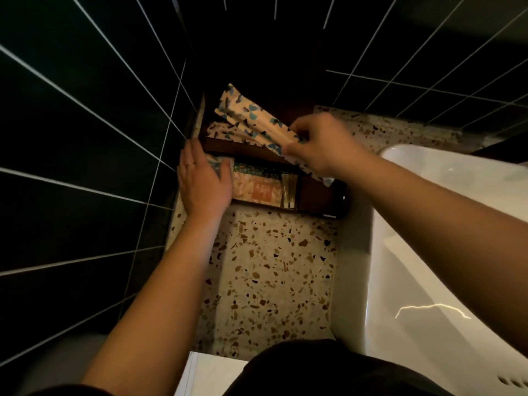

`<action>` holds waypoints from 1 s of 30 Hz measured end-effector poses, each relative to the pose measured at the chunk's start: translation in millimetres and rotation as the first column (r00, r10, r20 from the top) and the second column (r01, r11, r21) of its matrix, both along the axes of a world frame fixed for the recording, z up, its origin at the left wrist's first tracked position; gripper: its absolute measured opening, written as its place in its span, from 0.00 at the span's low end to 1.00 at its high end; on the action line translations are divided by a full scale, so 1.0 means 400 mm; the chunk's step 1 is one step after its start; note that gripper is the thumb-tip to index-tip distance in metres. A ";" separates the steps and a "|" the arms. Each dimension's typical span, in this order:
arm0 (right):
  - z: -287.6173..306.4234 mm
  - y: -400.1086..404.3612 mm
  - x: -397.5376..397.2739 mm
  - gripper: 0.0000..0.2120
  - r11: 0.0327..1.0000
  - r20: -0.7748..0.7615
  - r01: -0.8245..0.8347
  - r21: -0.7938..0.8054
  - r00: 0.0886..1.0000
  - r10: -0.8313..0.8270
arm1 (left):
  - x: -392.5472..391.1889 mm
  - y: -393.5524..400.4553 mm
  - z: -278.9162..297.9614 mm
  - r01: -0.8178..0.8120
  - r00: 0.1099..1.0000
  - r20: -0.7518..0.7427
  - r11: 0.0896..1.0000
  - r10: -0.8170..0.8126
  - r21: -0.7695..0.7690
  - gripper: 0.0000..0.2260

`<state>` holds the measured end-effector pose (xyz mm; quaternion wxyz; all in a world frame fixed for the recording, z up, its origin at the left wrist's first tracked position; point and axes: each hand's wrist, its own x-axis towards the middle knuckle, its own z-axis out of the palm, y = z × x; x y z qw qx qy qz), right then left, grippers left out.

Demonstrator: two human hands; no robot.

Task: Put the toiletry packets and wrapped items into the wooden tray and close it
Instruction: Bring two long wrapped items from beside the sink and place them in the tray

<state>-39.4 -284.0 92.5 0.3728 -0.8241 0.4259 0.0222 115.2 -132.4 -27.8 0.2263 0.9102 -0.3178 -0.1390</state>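
Note:
A dark wooden tray (pixel 317 195) sits on the terrazzo counter against the tiled wall, its lid standing up behind it. My right hand (pixel 320 144) grips long patterned wrapped packets (pixel 248 118) that lie slanted over the tray's back compartment. My left hand (pixel 204 181) rests flat on a patterned packet (pixel 215 164) at the tray's left end. An orange and cream packet (pixel 257 188) and small tubes (pixel 288 190) lie in the front compartment.
A white basin (pixel 445 238) fills the right side. Dark tiled walls (pixel 85 124) close in on the left and behind. The terrazzo counter (pixel 271 275) stretches toward me in front of the tray.

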 end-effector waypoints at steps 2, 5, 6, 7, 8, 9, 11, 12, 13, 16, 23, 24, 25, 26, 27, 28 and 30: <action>-0.022 -0.010 0.053 0.21 0.997 -0.029 -0.064 -0.037 0.998 0.063 | -0.002 0.019 -0.007 -0.029 0.998 -0.050 1.000 0.029 -0.004 0.34; -0.070 -0.021 0.112 0.24 0.988 -0.099 -0.131 -0.077 0.987 0.123 | -0.008 0.027 -0.012 -0.022 0.998 -0.054 0.999 0.024 0.047 0.35; -0.088 -0.024 0.126 0.24 0.986 -0.122 -0.150 -0.078 0.983 0.139 | -0.007 0.026 -0.013 -0.013 0.998 -0.058 0.998 0.017 0.065 0.35; -0.105 -0.025 0.139 0.24 0.982 -0.147 -0.171 -0.081 0.976 0.157 | -0.006 0.025 -0.011 -0.002 0.998 -0.058 0.997 0.007 0.083 0.35; -0.122 -0.025 0.149 0.23 0.978 -0.173 -0.191 -0.084 0.969 0.175 | -0.005 0.026 -0.010 0.010 0.998 -0.055 0.995 -0.004 0.100 0.36; -0.138 -0.026 0.158 0.23 0.974 -0.195 -0.209 -0.084 0.962 0.189 | -0.004 0.028 -0.008 0.024 0.998 -0.053 0.994 -0.018 0.111 0.36; -0.167 -0.030 0.172 0.21 0.967 -0.226 -0.236 -0.092 0.951 0.211 | -0.005 0.032 -0.006 0.051 0.998 -0.054 0.992 -0.045 0.118 0.37; -0.179 -0.032 0.178 0.20 0.961 -0.236 -0.258 -0.100 0.944 0.229 | -0.006 0.033 -0.006 0.056 0.997 -0.051 0.991 -0.050 0.122 0.37; -0.192 -0.035 0.184 0.17 0.952 -0.244 -0.285 -0.113 0.936 0.252 | -0.008 0.033 -0.006 0.054 0.998 -0.046 0.990 -0.049 0.129 0.38; -0.215 -0.044 0.195 0.10 0.889 -0.318 -0.405 -0.215 0.889 0.328 | -0.014 0.031 -0.008 0.047 0.999 -0.020 0.988 -0.044 0.147 0.38; -0.213 -0.031 0.190 0.20 0.819 -0.263 -0.438 -0.371 0.895 0.359 | -0.017 0.029 -0.003 0.052 0.999 0.003 0.986 -0.053 0.161 0.37; -0.219 -0.026 0.186 0.17 0.825 -0.245 -0.434 -0.362 0.898 0.364 | -0.017 0.028 -0.001 0.051 0.999 0.003 0.985 -0.052 0.163 0.37; -0.223 -0.023 0.183 0.15 0.828 -0.235 -0.434 -0.356 0.899 0.370 | -0.017 0.029 0.000 0.051 0.999 0.001 0.985 -0.052 0.163 0.37; -0.226 -0.020 0.182 0.13 0.830 -0.231 -0.433 -0.352 0.899 0.372 | -0.017 0.028 0.001 0.052 0.999 -0.002 0.985 -0.053 0.162 0.37; -0.229 -0.019 0.182 0.11 0.833 -0.233 -0.432 -0.347 0.900 0.369 | -0.017 0.028 0.001 0.054 0.999 -0.006 0.986 -0.053 0.161 0.38; -0.231 -0.018 0.184 0.10 0.836 -0.236 -0.430 -0.342 0.900 0.366 | -0.016 0.028 0.001 0.055 0.998 -0.009 0.985 -0.054 0.161 0.38; -0.235 -0.015 0.188 0.09 0.844 -0.248 -0.426 -0.326 0.900 0.358 | -0.016 0.028 0.001 0.057 0.998 -0.013 0.985 -0.056 0.163 0.38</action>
